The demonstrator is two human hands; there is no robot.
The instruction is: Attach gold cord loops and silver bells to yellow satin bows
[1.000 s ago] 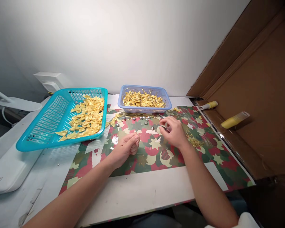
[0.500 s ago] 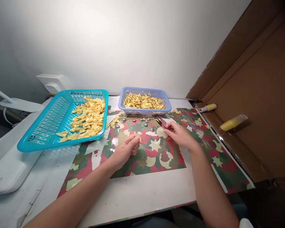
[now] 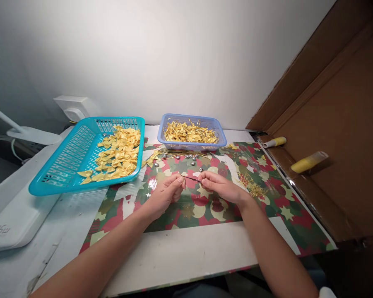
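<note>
Over the patterned sheet, my left hand (image 3: 170, 189) is closed in a pinch; what its fingertips hold is too small to make out. Just right of it, my right hand (image 3: 215, 183) grips a thin dark tool (image 3: 192, 179), whose tip points left and reaches my left fingertips. Several small silver bells (image 3: 193, 163) lie beyond the hands, beside a bundle of thin gold wires (image 3: 176, 153). Yellow bows (image 3: 121, 153) fill part of the teal basket (image 3: 46, 190) at left. The blue basket (image 3: 192, 145) at the back holds gold bows with wires (image 3: 191, 132).
A tangle of gold wire bits (image 3: 253, 185) lies right of my right hand. Two yellow-and-clear tubes (image 3: 309, 162) stick out from the cardboard wall (image 3: 338, 116). A white lamp base (image 3: 21, 223) stands at left, partly under the teal basket.
My right hand has moved left and nearer with the dark tool, bringing its tip to my left hand. The view has shifted slightly, and the gold wire tangle has come into sight.
</note>
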